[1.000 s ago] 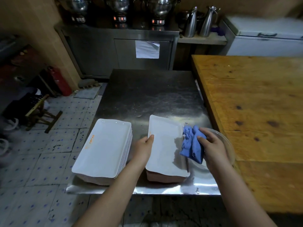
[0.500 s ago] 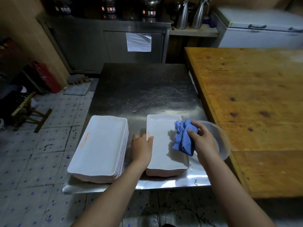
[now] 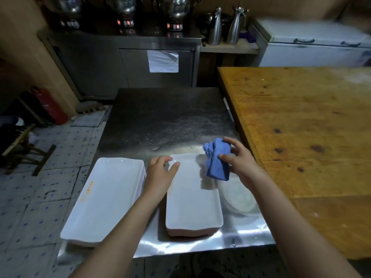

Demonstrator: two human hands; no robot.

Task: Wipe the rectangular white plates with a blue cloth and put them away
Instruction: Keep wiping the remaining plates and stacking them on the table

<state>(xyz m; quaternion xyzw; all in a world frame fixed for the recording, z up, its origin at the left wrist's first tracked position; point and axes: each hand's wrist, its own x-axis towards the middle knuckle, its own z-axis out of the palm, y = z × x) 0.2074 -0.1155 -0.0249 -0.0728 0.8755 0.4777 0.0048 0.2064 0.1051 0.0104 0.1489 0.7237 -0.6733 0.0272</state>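
Steel counter [image 3: 164, 121], two piles of white rectangular plates at its near edge. Landmark: right pile [image 3: 190, 232].

Left hand [image 3: 160, 173] is at the far-left corner of the right pile: thumb lies on the top plate [image 3: 192, 205], fingers curled over its far rim, gripping that plate.

Right hand [image 3: 241, 163] pinches a bunched blue cloth [image 3: 216, 161] between thumb and fingers. The cloth hangs over the far-right corner of the right pile and throws a shadow on the top plate; can't tell if it touches.

Left pile [image 3: 108, 197] sits just left of the right pile, apart from it, taller, with orange marks along its left rim.

Clear bowl [image 3: 239, 199] is on the counter just right of the right pile, under the right forearm.

Wooden table [image 3: 301, 127] is further right, butting against the counter.
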